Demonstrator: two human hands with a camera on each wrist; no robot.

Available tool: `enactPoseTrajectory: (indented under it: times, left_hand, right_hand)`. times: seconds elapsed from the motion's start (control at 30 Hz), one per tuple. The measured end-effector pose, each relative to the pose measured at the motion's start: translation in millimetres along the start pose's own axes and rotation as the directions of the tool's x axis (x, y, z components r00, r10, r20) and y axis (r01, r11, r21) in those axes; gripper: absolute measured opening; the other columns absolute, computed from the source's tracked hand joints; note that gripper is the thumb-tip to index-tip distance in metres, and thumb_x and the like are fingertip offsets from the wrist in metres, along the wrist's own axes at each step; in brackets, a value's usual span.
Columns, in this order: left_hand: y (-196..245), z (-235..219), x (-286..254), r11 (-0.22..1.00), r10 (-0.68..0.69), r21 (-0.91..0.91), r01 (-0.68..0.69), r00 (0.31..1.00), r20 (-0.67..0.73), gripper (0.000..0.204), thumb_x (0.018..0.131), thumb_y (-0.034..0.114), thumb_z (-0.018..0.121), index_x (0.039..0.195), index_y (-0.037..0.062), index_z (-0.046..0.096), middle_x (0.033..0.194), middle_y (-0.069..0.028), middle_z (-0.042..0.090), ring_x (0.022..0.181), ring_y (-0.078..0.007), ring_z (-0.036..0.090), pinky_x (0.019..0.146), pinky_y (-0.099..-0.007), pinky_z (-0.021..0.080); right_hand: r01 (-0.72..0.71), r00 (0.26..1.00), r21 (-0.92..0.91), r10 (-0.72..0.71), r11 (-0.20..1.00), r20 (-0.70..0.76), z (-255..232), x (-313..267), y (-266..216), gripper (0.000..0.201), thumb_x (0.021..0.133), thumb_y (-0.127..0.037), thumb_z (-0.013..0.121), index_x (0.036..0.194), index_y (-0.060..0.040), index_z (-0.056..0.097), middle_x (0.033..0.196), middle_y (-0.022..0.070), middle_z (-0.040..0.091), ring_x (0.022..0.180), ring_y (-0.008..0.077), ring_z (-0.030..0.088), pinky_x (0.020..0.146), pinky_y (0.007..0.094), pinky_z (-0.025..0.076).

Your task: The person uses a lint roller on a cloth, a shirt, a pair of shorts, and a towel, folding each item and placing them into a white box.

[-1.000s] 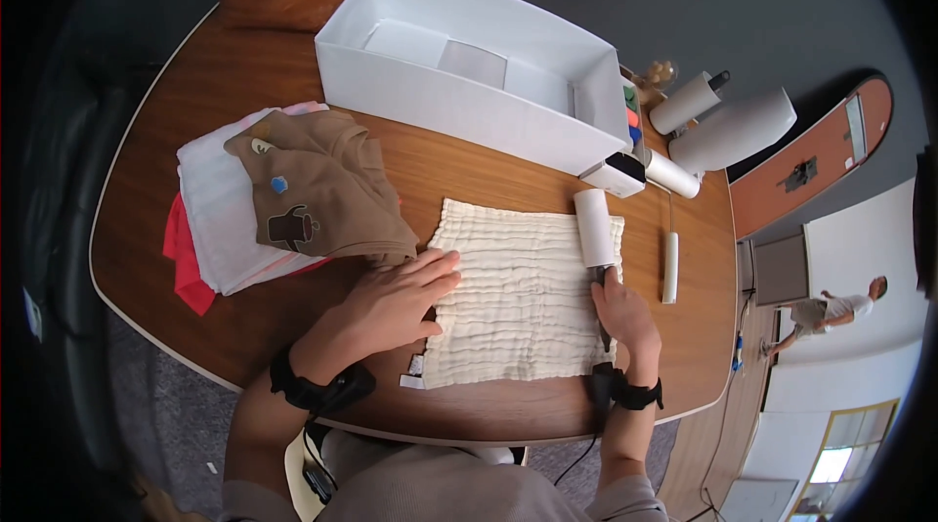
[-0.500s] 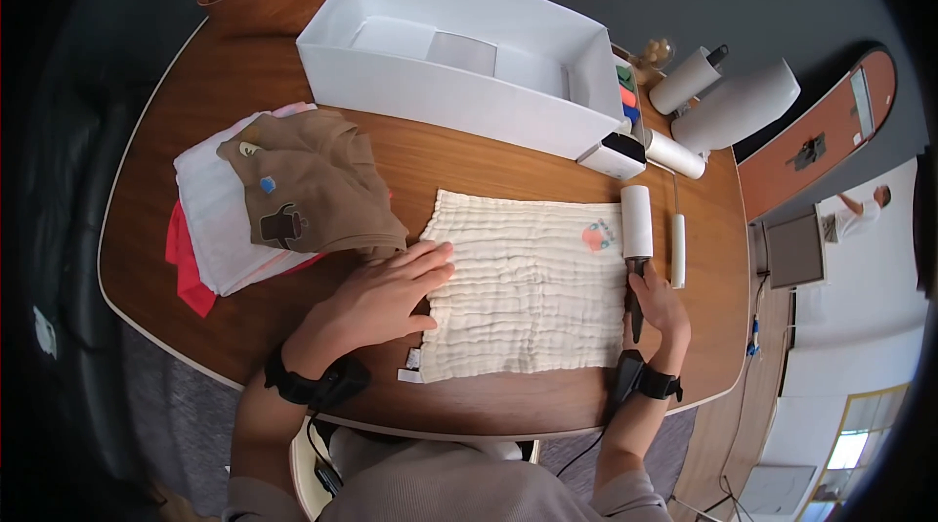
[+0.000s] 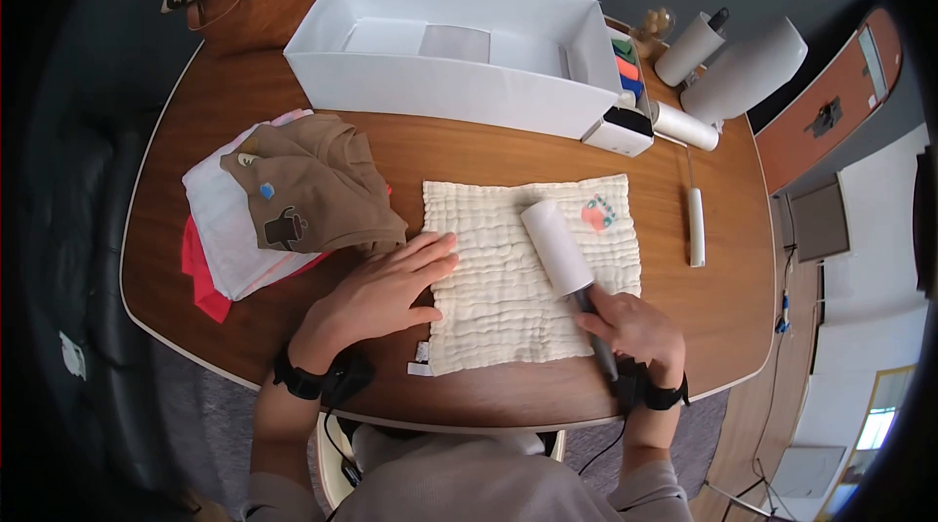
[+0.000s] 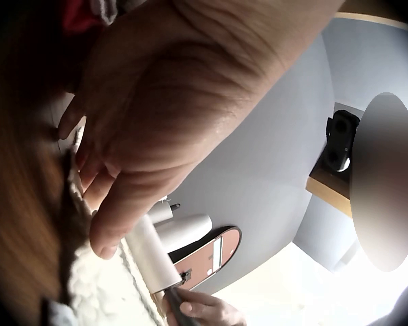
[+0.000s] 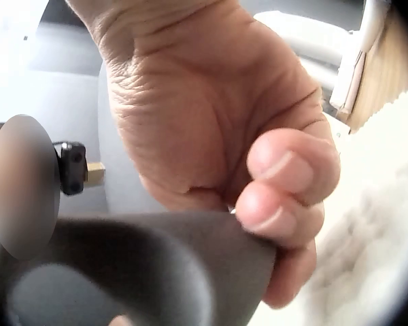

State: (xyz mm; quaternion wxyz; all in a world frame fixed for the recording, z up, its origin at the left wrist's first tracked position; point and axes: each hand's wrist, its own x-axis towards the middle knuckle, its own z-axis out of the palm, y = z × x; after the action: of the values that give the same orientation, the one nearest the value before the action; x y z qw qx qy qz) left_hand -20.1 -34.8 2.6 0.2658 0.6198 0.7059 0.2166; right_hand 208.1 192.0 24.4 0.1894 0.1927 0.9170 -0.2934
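Note:
A cream crinkled gauze cloth lies spread on the wooden table, a pink and green print near its far right corner. My left hand rests with straight fingers on the cloth's left edge. In my right hand is a lint roller, gripped by its dark handle, the fingers curled round it. Its white roll slants over the middle of the cloth. From the left wrist view, the roll shows beyond my left thumb.
Left of the cloth sits a pile of folded clothes with a brown shirt on top. A large white box stands behind. At right are a small thin roller, a white roll and a small white box.
My right hand first carried the lint roller right to the cloth's edge, uncovering the print, then back left over the middle, now tilted. My left hand stays at the left edge.

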Motion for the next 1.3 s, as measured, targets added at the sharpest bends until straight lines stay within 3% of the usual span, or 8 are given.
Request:
enactPoseTrajectory:
  times: [0.07,0.2,0.43,0.67,1.03,1.13,1.17,1.3]
  left_hand:
    - [-4,3,0,0.999,0.027,0.045,-0.027,1.000,-0.008,0.056,0.075,0.022,0.064,0.123,0.0019,0.043,0.137,-0.0094,0.032,0.128,-0.0217,0.027,0.101,-0.0341,0.031]
    - [-7,6,0,0.997,0.046,0.066,-0.045,0.999,-0.016,0.056,0.076,0.025,0.063,0.123,0.0030,0.043,0.137,-0.0077,0.031,0.127,-0.0209,0.027,0.100,-0.0337,0.032]
    - [-5,3,2,0.997,0.029,0.076,-0.029,1.000,0.001,0.055,0.076,0.025,0.063,0.123,0.0037,0.044,0.137,-0.0069,0.032,0.127,-0.0211,0.028,0.099,-0.0336,0.033]
    - [-3,2,2,0.998,0.026,0.062,-0.026,1.000,0.004,0.055,0.075,0.024,0.064,0.123,0.0034,0.044,0.137,-0.0072,0.031,0.127,-0.0216,0.028,0.099,-0.0342,0.033]
    - [-2,2,0,0.996,0.032,0.085,-0.033,0.999,0.014,0.057,0.075,0.023,0.064,0.124,0.0023,0.042,0.137,-0.0091,0.031,0.128,-0.0235,0.026,0.100,-0.0345,0.031]
    - [4,-1,-1,0.995,0.004,0.098,-0.008,0.999,0.037,0.058,0.076,0.021,0.064,0.125,0.0015,0.040,0.138,-0.0114,0.030,0.128,-0.0255,0.025,0.102,-0.0344,0.029]
    - [7,-1,-1,0.993,-0.009,0.118,0.005,0.999,0.037,0.058,0.076,0.021,0.063,0.125,0.0011,0.040,0.138,-0.0114,0.030,0.128,-0.0252,0.025,0.102,-0.0343,0.029]
    - [10,2,1,0.986,-0.018,0.166,0.018,1.000,-0.002,0.055,0.075,0.020,0.063,0.122,-0.0007,0.042,0.136,-0.0126,0.032,0.127,-0.0248,0.027,0.100,-0.0337,0.031]
  right_hand:
    - [-0.153,0.973,0.013,0.148,0.988,0.175,-9,6,-26,0.031,0.087,-0.029,0.047,0.092,0.0013,0.044,0.058,0.0168,0.057,0.050,0.0297,0.058,0.047,0.0391,0.045]
    - [-0.206,0.976,-0.061,0.210,0.977,0.057,-5,2,-24,0.032,0.087,-0.029,0.047,0.089,0.0038,0.046,0.056,0.0185,0.056,0.051,0.0294,0.059,0.049,0.0389,0.047]
    - [-0.445,0.895,0.083,0.445,0.892,0.015,-18,1,-3,0.033,0.087,-0.026,0.045,0.089,0.0067,0.048,0.062,0.0213,0.059,0.047,0.0277,0.059,0.047,0.0367,0.048]
    - [-0.419,0.896,0.067,0.424,0.905,-0.128,-18,-4,42,0.032,0.086,-0.025,0.045,0.086,0.0069,0.048,0.054,0.0177,0.057,0.044,0.0262,0.058,0.045,0.0352,0.048]
    - [-0.530,0.796,0.248,0.577,0.811,-0.185,-34,-13,68,0.030,0.087,-0.024,0.043,0.088,0.0052,0.046,0.055,0.0151,0.057,0.043,0.0239,0.056,0.043,0.0344,0.045]
    - [-0.364,0.768,0.131,0.377,0.922,-0.518,-33,-19,87,0.027,0.086,-0.023,0.043,0.087,0.0033,0.047,0.056,0.0135,0.057,0.050,0.0233,0.059,0.048,0.0342,0.045]
    - [-0.349,0.750,0.231,0.419,0.908,-0.512,-38,-25,82,0.022,0.088,-0.020,0.043,0.089,0.0016,0.049,0.055,0.0093,0.055,0.051,0.0187,0.056,0.049,0.0313,0.042]
    - [0.175,0.759,0.334,0.090,0.926,-0.645,-38,-37,45,0.019,0.090,-0.015,0.041,0.098,0.0004,0.050,0.059,0.0044,0.047,0.053,0.0108,0.043,0.048,0.0261,0.036]
